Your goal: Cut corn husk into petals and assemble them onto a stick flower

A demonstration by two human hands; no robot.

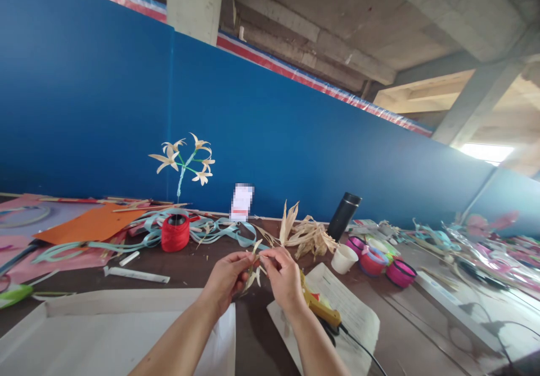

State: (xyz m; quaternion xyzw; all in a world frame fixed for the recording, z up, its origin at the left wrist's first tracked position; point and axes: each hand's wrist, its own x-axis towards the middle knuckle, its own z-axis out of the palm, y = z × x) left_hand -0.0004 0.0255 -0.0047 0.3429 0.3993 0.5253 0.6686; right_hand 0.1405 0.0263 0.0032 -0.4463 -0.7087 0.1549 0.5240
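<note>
My left hand point(228, 279) and my right hand point(283, 277) meet over the table, fingers pinched around a small pale corn-husk flower point(252, 277). Its narrow petals stick out above and below the fingertips; where the two hands meet, the stem part is hidden. A yellow hot glue gun point(323, 307) lies under and to the right of my right hand, on a printed sheet point(348, 308). Dried corn husks point(310, 235) are heaped just behind my hands. Further back on the left, a finished-looking spray of husk flowers point(181, 162) stands upright in a red spool point(175, 233).
A white tray point(105, 331) fills the near left. Light-blue ribbon point(228, 234) and orange paper point(90, 224) lie behind it. At right stand a black flask point(343, 217), a paper cup point(343, 259), pink ribbon rolls point(400, 273) and a power strip point(458, 311). A blue partition point(270, 123) rises behind.
</note>
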